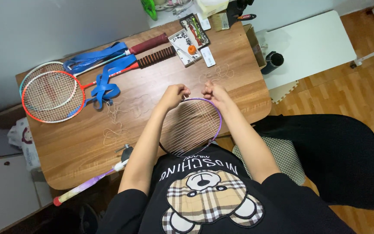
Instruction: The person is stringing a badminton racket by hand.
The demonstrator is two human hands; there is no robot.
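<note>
A badminton racket with a purple and black frame (218, 123) lies with its head against my chest, partly strung with white string. My left hand (175, 95) pinches at the top left of the frame's rim. My right hand (213, 92) pinches at the top right of the rim, a thin string between the two hands. Loose white string (117, 113) trails over the wooden table (161, 78) to the left and lies in loops ahead of my right hand. The racket's pale purple handle (85, 186) sticks out past the table's near left edge.
Two strung rackets (53, 92) with blue straps lie at the table's far left. A small tray (186, 47) with tools and an orange piece sits at the far edge. A white side table (312, 43), a black cylinder (274, 62) and a black chair (338, 156) stand to the right.
</note>
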